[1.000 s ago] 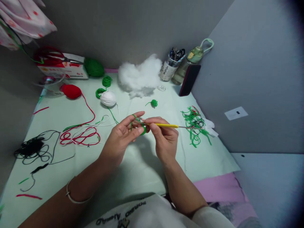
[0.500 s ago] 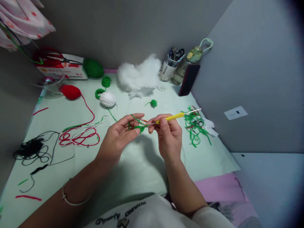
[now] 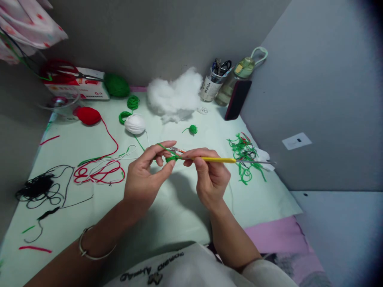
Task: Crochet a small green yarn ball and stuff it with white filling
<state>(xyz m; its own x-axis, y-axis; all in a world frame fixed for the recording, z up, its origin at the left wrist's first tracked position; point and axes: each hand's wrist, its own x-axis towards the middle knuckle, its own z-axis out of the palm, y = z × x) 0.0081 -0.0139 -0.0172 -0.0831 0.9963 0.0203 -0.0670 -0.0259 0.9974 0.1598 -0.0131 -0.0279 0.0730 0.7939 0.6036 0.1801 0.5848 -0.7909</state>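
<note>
My left hand [image 3: 145,177] pinches a small green crochet piece [image 3: 172,158] between thumb and fingers, with green yarn running over the raised index finger. In my right hand [image 3: 211,175] is a yellow-handled crochet hook [image 3: 220,160], held nearly level. One end of the hook meets the green piece; its other metal end points right, over a tangle of yarn scraps. Small scissors [image 3: 177,150] lie just behind the fingertips, partly hidden. Farther back is a tiny green yarn ball [image 3: 193,129].
White stuffing [image 3: 175,95], a pen cup [image 3: 211,85], a bottle [image 3: 227,89] and a leaning phone [image 3: 238,99] stand at the back. Red [image 3: 89,116], white [image 3: 135,124] and black yarn [image 3: 37,187] lie left. Green scraps [image 3: 243,153] lie right.
The hook has swung from slanting up to the right to almost level, its free end lower. My left hand has shifted slightly left.
</note>
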